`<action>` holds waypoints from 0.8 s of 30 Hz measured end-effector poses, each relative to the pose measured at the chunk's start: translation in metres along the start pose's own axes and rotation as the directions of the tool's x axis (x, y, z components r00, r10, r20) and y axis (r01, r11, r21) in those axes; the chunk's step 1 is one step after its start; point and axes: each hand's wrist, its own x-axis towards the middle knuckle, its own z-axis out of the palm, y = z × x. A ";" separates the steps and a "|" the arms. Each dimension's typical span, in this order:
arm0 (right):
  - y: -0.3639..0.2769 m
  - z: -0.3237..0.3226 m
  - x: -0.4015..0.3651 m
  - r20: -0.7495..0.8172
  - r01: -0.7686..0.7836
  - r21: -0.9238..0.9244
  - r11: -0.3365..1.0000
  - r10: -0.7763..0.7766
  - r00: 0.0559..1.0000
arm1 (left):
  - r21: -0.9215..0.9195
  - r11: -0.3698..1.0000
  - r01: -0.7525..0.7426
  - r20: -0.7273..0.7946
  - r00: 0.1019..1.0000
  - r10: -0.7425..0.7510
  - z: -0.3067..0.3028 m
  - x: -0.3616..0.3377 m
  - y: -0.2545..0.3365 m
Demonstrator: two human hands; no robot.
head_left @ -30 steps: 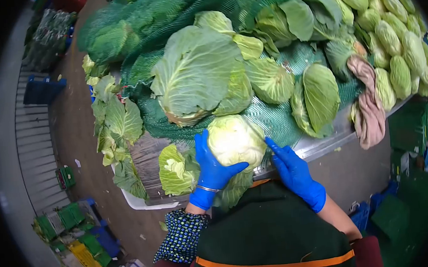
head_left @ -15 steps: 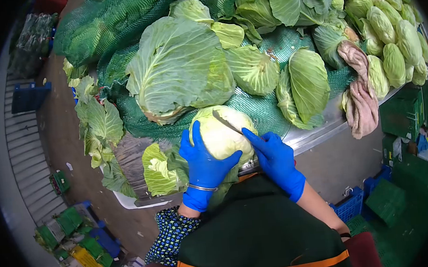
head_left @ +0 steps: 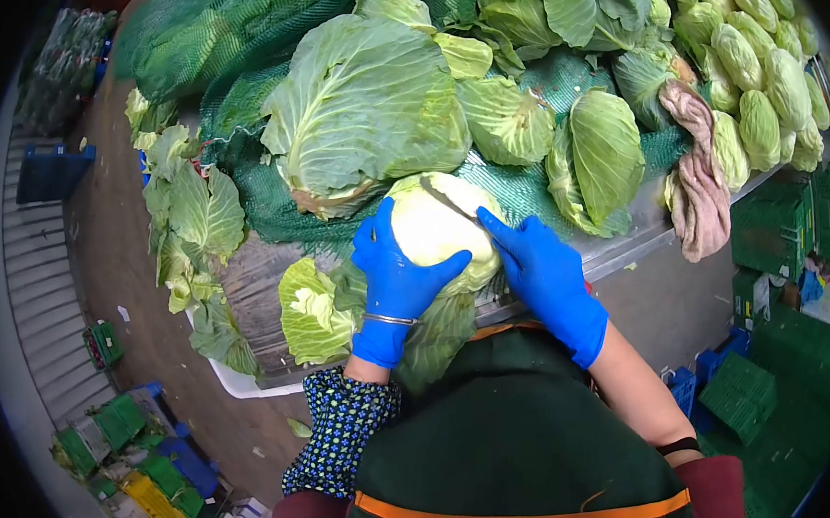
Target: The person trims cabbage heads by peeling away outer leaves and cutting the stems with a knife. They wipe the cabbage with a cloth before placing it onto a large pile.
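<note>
A pale, trimmed cabbage (head_left: 432,234) sits at the near edge of the work surface. My left hand (head_left: 402,274), in a blue glove, grips its left and near side with fingers and thumb spread around it. In my right hand (head_left: 546,274), also gloved in blue, is a knife (head_left: 444,197), its dark blade lying across the top of the cabbage; the handle is mostly hidden by the fingers. Below the cabbage hangs a loose green leaf (head_left: 437,339). Just beyond it stands a large cabbage (head_left: 366,113) with its outer leaves on.
Green netting (head_left: 266,188) lies under several cabbages. Cut leaves (head_left: 202,216) pile up at the left edge. A pinkish cloth (head_left: 698,177) hangs over the right edge, near stacked pale cabbages (head_left: 758,71). Crates (head_left: 774,224) stand on the floor at both sides.
The whole view has shifted a little. Both hands, the knife and the cabbage sit slightly higher and further right. More of the loose leaf below the cabbage shows. Both grips stay the same.
</note>
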 end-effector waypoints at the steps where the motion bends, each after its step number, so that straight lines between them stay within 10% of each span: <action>1: 0.000 -0.001 -0.005 0.037 -0.022 -0.016 1.000 0.022 0.999 | 0.050 0.998 -0.030 -0.003 1.000 0.030 -0.003 -0.001 0.001; 10: 0.020 0.006 0.025 -0.065 -0.192 -0.021 0.981 0.190 0.980 | 0.087 0.990 -0.112 -0.022 0.993 0.114 0.008 -0.016 -0.006; 13: 0.007 0.020 0.024 -0.122 -0.221 0.436 0.872 0.301 0.946 | -0.070 0.992 -0.104 -0.072 0.992 0.099 0.018 -0.009 -0.027; 16: 0.037 0.027 0.061 -0.069 -0.236 0.363 0.902 0.278 0.958 | -0.321 0.942 -0.100 0.021 0.993 0.113 0.008 -0.008 -0.048; 20: 0.018 -0.029 0.075 -0.147 -0.210 0.246 0.946 0.250 0.957 | -0.648 0.758 0.075 0.167 0.985 0.045 -0.020 -0.010 -0.047; 24: 0.041 -0.058 0.087 -0.024 -0.251 0.632 0.733 0.343 0.939 | -0.878 0.400 0.263 0.264 0.963 -0.053 -0.053 -0.025 -0.032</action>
